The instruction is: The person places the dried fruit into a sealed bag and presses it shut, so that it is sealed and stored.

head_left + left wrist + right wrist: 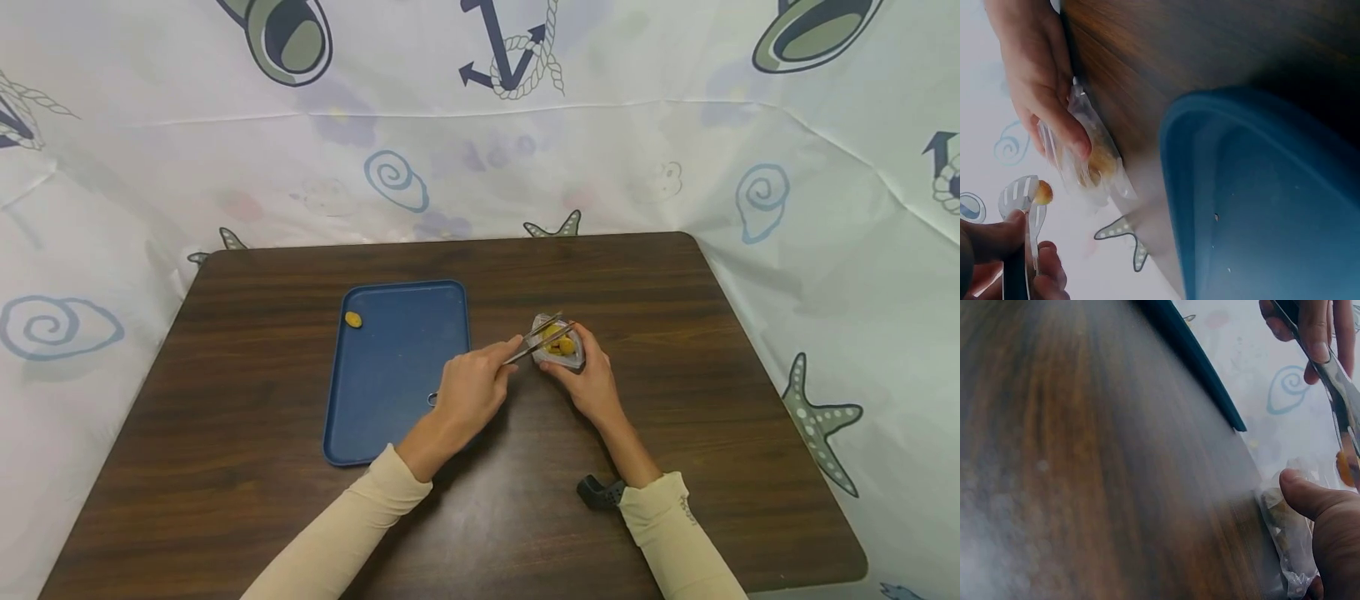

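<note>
My left hand grips a pair of metal serving tongs with slotted tips. Between those tips sits a small yellow-orange piece, perhaps dried fruit. In my right hand is a clear plastic bag, held by its sides, with several yellow pieces inside. In the head view the tong tips are over the bag's opening. A single yellow piece lies in the upper left corner of a blue tray, left of both hands.
The brown wooden table carries the tray left of centre. A black wrist strap device is on the right forearm. Behind the table hangs a white cloth with sea prints.
</note>
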A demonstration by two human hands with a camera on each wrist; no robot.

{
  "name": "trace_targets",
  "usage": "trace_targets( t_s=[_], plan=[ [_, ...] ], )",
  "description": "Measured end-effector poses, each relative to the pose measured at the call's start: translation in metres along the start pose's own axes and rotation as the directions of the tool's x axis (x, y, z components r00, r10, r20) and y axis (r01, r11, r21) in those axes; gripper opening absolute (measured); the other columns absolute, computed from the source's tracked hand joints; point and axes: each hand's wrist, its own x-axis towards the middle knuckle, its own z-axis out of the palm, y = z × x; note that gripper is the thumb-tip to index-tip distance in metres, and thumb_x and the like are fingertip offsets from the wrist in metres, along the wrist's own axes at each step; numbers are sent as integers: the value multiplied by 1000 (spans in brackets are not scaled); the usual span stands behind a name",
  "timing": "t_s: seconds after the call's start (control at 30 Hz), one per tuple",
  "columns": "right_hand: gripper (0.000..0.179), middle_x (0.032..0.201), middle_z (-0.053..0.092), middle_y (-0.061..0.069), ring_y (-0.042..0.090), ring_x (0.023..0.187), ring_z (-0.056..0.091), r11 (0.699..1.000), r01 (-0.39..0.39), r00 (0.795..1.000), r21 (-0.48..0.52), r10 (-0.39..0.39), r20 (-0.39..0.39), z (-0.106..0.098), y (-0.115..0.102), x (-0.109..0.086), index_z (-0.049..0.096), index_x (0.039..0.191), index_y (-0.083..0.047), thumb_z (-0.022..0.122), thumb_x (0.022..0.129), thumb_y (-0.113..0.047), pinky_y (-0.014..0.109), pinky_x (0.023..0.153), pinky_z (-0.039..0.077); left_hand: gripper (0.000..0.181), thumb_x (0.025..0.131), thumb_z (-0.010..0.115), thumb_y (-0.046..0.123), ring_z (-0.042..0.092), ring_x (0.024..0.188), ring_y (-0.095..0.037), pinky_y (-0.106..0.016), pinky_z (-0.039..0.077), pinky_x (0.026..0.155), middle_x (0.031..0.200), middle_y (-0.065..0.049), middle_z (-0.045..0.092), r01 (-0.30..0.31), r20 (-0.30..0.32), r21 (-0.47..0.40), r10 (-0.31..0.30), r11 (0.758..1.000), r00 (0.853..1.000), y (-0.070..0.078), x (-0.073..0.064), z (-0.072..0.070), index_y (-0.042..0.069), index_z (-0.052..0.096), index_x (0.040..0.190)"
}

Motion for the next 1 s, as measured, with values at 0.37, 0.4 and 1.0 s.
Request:
trace_targets(
  t_s=[0.37,0.4,1.0],
  plan=[
    [87,149,56,14,43,136,51,1000,17,1000,-18,-18,-17,-2,0,1,43,155,-16,88,83,-30,62,112,37,52,91,80,22,78,91,-29,-47,61,67,126,-6,75,88,-49,3,-88,996,995,-9,-7,-9,12,66,140],
    [87,150,56,14,43,137,50,1000,15,1000,-21,-15,-17,-2,-1,1,43,155,-16,88,83,-30,63,113,37,53,91,80,23,78,91,-29,-47,61,67,127,-7,75,100,-50,6,-100,995,994,-12,-8,-11,12,65,141],
    [87,152,52,14,44,140,45,1000,-16,1000,-9,16,7,-1,-1,0,40,157,-17,87,84,-32,64,115,33,54,93,78,20,47,45,-12,-29,34,46,129,-14,73,233,-72,7,-232,972,970,-43,-23,-36,9,61,144]
  ],
)
